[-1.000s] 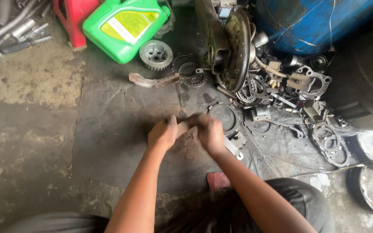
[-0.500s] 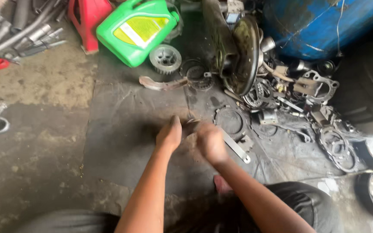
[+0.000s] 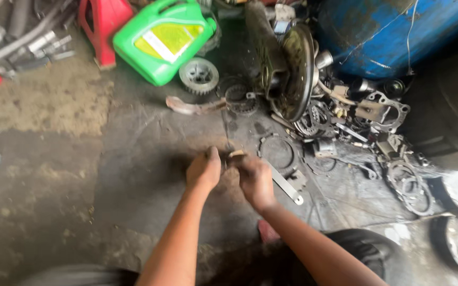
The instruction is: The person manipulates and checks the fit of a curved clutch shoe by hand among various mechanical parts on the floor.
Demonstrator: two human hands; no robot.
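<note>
My left hand (image 3: 203,170) and right hand (image 3: 254,179) are both curled tight on a small tan part (image 3: 236,154) pinched between them above the greasy floor (image 3: 80,201). It looks light, stiff and slippery; gripping its ends suits best. A flat metal bar (image 3: 286,186) lies just beside my right hand.

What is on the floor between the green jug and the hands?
In the head view, a toothed gear wheel lies beside the green jug, then bare dark oily floor down to the hands.
</note>
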